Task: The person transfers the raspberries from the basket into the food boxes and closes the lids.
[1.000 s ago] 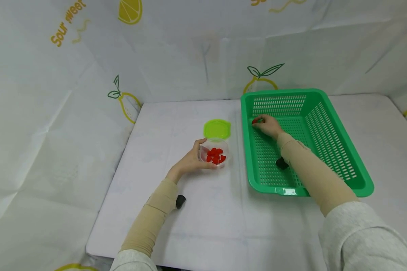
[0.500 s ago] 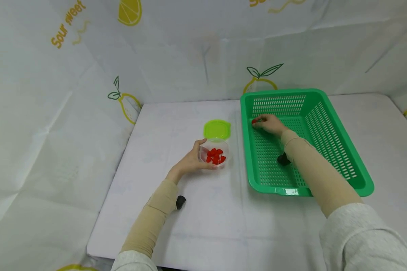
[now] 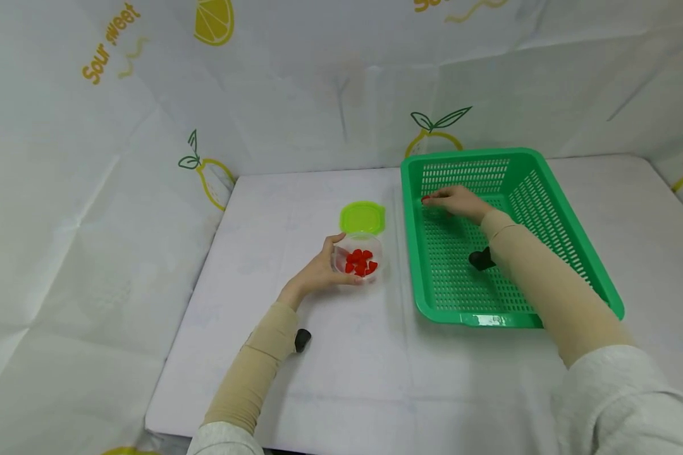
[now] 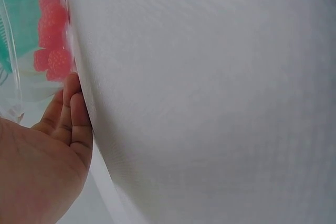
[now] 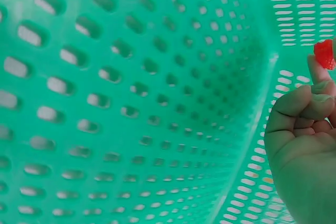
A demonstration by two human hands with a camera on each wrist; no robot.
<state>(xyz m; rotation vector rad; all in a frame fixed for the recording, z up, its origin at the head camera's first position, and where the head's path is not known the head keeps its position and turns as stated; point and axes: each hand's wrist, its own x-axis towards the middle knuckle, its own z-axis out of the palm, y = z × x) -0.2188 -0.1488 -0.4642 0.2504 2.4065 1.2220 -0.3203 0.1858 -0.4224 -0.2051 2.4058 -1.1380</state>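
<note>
My left hand grips a clear plastic tub from its left side, thumb and fingers spread around the wall. Several red raspberries lie in the bottom of the tub; their bumpy surfaces show through its side in the left wrist view. Inside the green basket, near the far left corner, my right hand pinches one raspberry between its fingertips. The other fingers of that hand curl in toward the palm in the right wrist view.
A light green lid lies flat just behind the tub. To its right stands the large green perforated basket, taking up much of the table's right half. White printed sheeting rises behind the white table.
My right hand, pinching the raspberry, has shifted slightly upward in the basket, and its forearm has swung a little to the right. The left hand and tub hold still.
</note>
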